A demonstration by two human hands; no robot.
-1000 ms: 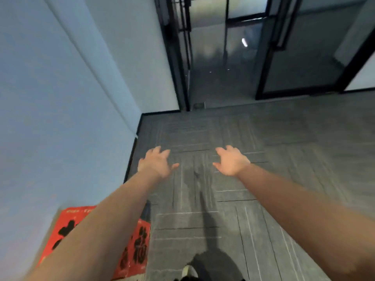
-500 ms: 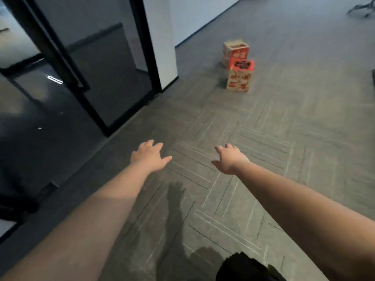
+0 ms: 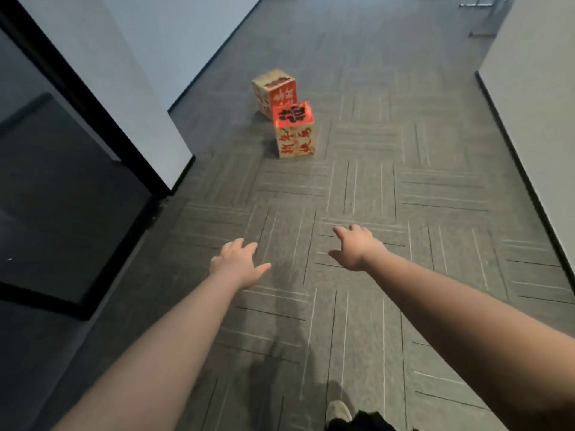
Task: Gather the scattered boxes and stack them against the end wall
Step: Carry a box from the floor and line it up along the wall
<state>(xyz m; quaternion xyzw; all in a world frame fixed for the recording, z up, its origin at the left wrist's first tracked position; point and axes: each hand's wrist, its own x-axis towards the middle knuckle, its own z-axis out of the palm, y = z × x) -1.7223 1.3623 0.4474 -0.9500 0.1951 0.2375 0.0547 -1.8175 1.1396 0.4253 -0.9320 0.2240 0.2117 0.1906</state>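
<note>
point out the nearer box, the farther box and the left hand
nearer box (image 3: 295,141): head view, on its front face with red characters
farther box (image 3: 281,96): head view, on its red side face
left hand (image 3: 235,264): head view, on the back of the hand

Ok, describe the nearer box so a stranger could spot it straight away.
Look down the grey carpeted corridor, ahead of both outstretched hands. Two boxes sit there close together. It is the nearer box: bright red top with black characters, unlike the farther box, whose top is tan.

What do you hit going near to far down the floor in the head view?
Shoe → left hand → right hand → red-top box → far box → chair legs.
</note>
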